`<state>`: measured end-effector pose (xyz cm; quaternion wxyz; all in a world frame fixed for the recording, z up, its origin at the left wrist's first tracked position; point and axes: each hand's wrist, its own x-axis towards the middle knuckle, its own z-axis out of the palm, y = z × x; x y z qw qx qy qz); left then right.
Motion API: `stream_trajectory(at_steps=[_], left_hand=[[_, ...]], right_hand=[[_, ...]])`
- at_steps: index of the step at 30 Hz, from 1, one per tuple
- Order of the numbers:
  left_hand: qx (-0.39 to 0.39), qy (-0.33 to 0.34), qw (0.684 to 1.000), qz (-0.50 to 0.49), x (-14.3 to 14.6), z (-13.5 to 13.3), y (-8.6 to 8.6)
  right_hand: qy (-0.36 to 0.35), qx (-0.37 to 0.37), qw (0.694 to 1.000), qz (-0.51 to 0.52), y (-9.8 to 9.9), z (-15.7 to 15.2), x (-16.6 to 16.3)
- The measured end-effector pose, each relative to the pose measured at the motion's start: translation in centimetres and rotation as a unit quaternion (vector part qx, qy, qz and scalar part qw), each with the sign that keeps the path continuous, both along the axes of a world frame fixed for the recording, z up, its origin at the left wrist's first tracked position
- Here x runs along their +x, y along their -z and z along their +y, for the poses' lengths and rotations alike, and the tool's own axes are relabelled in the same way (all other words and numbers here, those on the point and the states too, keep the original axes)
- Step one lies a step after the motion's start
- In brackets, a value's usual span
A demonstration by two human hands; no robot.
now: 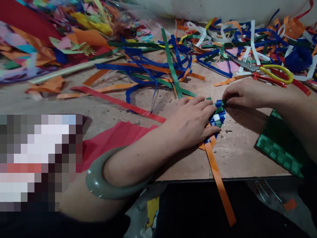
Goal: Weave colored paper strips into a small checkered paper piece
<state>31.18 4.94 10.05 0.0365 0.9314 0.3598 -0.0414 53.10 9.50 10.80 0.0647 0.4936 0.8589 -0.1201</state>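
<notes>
Item one: a small woven piece (218, 114) of blue, green, white and orange strips, lying on the wooden tabletop (244, 148) close to its near edge, partly under a hand. Attached at its near end, an orange strip (220, 183) runs toward the person and hangs past that edge.

Item two: the left hand (192, 120), palm down over the left part of the woven piece, fingers extended and pressing, thumb laid across the near end; grip unclosed. The forearm slants in from the near left, wearing a grey-green bangle (95, 185).

Item three: the right hand (244, 92), at the far right edge of the woven piece, thumb and index finger closed in a pinch on a green strip end (224, 102); wrist level, forearm coming in from the right.

Surroundings, by the woven piece. Beyond and to the left: a long green strip (171, 62), a red strip (119, 102) and a tangle of blue strips (146, 62). Nearer left: a crumpled red sheet (116, 137), beside a blurred patch, contents unreadable. Right: a folded green woven band (277, 145). Beyond right: scissors (256, 68) with one yellow and one red handle, and a blue roll (298, 60). Far left: heaped coloured scraps (84, 41).
</notes>
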Motion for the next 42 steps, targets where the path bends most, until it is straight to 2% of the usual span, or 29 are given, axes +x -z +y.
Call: stream_trajectory(at_steps=[3, 7, 13, 19, 25, 30, 34, 38, 42], left_hand=[[0.011, -0.042, 0.999, -0.003, -0.2, 0.3, -0.7], [0.021, -0.154, 0.988, -0.025, -1.2, 1.3, -1.4], [-0.001, -0.219, 0.976, -0.021, -1.9, 2.4, -1.1], [-0.006, -0.210, 0.977, -0.026, -2.3, 2.9, -0.5], [0.003, -0.158, 0.984, -0.085, -3.2, 3.5, 0.4], [-0.031, -0.167, 0.983, -0.072, -2.8, 3.5, 0.2], [-0.025, -0.147, 0.986, -0.076, -2.9, 3.4, 0.2], [-0.011, -0.173, 0.982, -0.069, -2.8, 3.2, -0.1], [-0.004, -0.208, 0.977, -0.048, -2.6, 2.9, -0.8]], right_hand=[[0.014, -0.009, 1.000, -0.007, -0.1, -0.1, -0.1], [0.024, -0.019, 0.999, -0.016, -0.3, -0.1, -0.2], [0.017, 0.005, 1.000, -0.020, -0.5, -0.1, -0.4], [0.022, 0.016, 0.999, -0.048, -0.3, -0.6, -1.2], [-0.003, 0.026, 1.000, 0.010, 0.2, -0.5, -0.9], [0.001, 0.006, 0.999, 0.043, 0.5, -0.6, -1.0], [0.001, 0.013, 0.999, 0.043, 0.6, -0.7, -1.3], [-0.012, 0.047, 0.998, 0.033, 0.7, -0.7, -1.1], [-0.002, 0.047, 0.997, 0.059, 0.7, -0.8, -1.1]])
